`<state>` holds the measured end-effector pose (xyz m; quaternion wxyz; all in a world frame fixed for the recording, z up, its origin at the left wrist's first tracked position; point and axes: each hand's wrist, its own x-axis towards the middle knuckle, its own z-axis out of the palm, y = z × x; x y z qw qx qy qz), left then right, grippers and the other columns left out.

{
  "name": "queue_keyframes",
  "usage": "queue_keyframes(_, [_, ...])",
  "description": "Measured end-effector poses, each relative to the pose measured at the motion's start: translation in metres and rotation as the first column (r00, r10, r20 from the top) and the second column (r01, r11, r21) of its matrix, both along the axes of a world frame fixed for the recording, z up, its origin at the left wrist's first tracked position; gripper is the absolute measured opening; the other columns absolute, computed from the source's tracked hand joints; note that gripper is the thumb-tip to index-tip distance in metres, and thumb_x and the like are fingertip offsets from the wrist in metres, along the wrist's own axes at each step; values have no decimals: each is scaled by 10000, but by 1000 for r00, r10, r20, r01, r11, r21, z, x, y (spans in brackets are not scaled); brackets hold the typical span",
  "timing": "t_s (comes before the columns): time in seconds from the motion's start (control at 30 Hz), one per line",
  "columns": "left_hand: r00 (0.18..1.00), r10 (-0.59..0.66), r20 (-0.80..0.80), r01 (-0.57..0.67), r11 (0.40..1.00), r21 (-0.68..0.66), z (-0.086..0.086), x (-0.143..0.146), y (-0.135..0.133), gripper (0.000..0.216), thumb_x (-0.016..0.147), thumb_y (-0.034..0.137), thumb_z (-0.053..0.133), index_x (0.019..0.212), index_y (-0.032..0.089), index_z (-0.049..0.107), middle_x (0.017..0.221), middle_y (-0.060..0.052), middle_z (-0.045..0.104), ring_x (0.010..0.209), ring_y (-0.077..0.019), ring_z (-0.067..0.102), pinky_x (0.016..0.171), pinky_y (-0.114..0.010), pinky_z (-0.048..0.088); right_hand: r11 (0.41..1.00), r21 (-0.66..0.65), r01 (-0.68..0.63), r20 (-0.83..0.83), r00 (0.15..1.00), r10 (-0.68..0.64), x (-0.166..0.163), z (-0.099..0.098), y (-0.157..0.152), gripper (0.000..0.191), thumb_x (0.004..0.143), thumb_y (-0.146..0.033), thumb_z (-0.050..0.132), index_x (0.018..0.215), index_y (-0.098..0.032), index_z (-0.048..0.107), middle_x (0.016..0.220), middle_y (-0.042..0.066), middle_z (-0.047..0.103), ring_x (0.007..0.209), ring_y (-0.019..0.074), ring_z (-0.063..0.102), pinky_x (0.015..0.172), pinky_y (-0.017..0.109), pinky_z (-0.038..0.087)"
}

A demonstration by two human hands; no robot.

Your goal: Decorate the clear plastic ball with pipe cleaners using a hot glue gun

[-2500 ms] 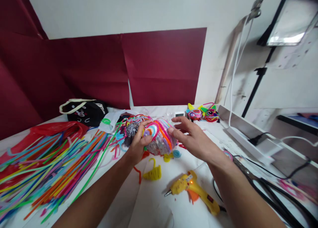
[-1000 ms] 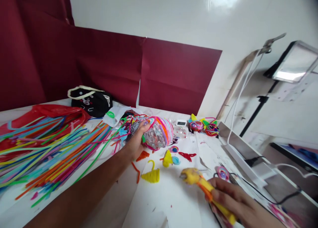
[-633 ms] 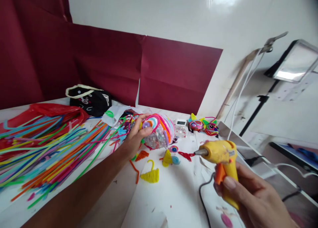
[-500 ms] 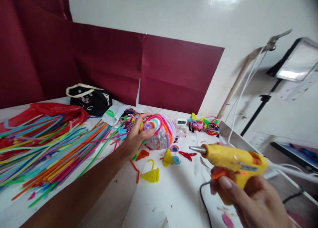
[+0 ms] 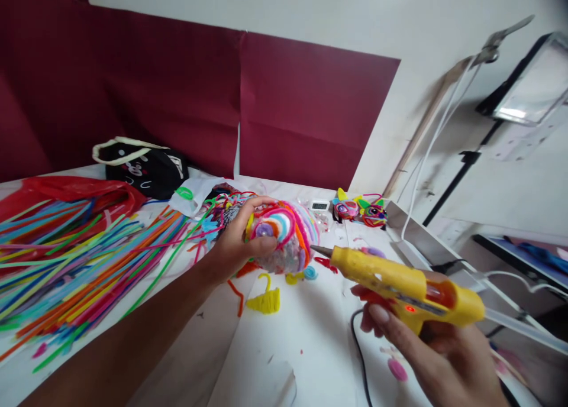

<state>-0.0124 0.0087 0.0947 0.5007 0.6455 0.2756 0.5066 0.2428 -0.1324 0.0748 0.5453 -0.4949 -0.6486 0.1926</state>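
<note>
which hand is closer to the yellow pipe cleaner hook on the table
Left. The left hand, gripping the pipe-cleaner-wrapped ball, sits just behind and left of the yellow hook; the right hand, holding the glue gun, is far off to its right.

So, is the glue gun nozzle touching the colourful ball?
Cannot tell. In the head view the glue gun nozzle tip lines up with the right edge of the colourful ball, but one angle shows neither contact nor gap.
</note>
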Motion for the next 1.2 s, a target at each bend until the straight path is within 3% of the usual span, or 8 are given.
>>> queue_keyframes(0.13, [998,-59,-33,59,998,0,-1,0,0,790,585,496,811,1260,249,483,1090,-39,626,913,-219,614,707,-248,460,998,-11,65,72,995,-64,4,-2,-4,192,832,-287,724,1015,-252,675,873,33,770,670,189,741,538,194,607])
queue_keyframes(0.3, [998,-42,-56,43,999,16,1,1,-5,784,603,538,800,1262,250,486,1102,-52,634,937,-244,621,726,-275,475,996,28,87,104,991,-89,6,-4,-7,229,829,-282,731,1049,-266,671,942,35,763,730,194,751,575,196,609])
queue_keyframes(0.5, [996,-65,-61,65,998,0,3,2,-11,806,625,545,794,1294,248,458,1092,-62,649,903,-238,636,713,-272,483,992,-8,127,84,988,-126,10,-11,-9,234,807,-355,753,1003,-239,701,995,69,756,808,229,757,652,235,632])
queue_keyframes(0.7, [994,-86,-60,86,996,-4,3,1,-12,830,636,529,800,1334,256,443,1078,-63,669,882,-236,649,725,-283,502,989,-84,124,135,985,-112,20,-17,-14,305,822,-357,741,1091,-230,677,1059,88,728,873,243,739,686,277,637])
queue_keyframes(1.0, [990,-125,-60,128,990,55,-1,-2,-4,801,628,526,801,1298,247,464,1206,-93,639,991,-280,644,704,-276,521,988,-55,147,198,971,-133,17,-19,-13,306,859,-351,695,1135,-244,619,1060,88,710,877,247,733,647,278,630])
queue_keyframes(1.2, [990,-128,-58,130,991,33,-1,-3,-4,815,631,535,801,1305,243,448,1185,-94,648,988,-288,651,719,-295,533,981,37,188,289,938,-191,17,-17,-13,276,848,-375,697,1081,-239,643,1042,83,685,938,264,713,751,318,626])
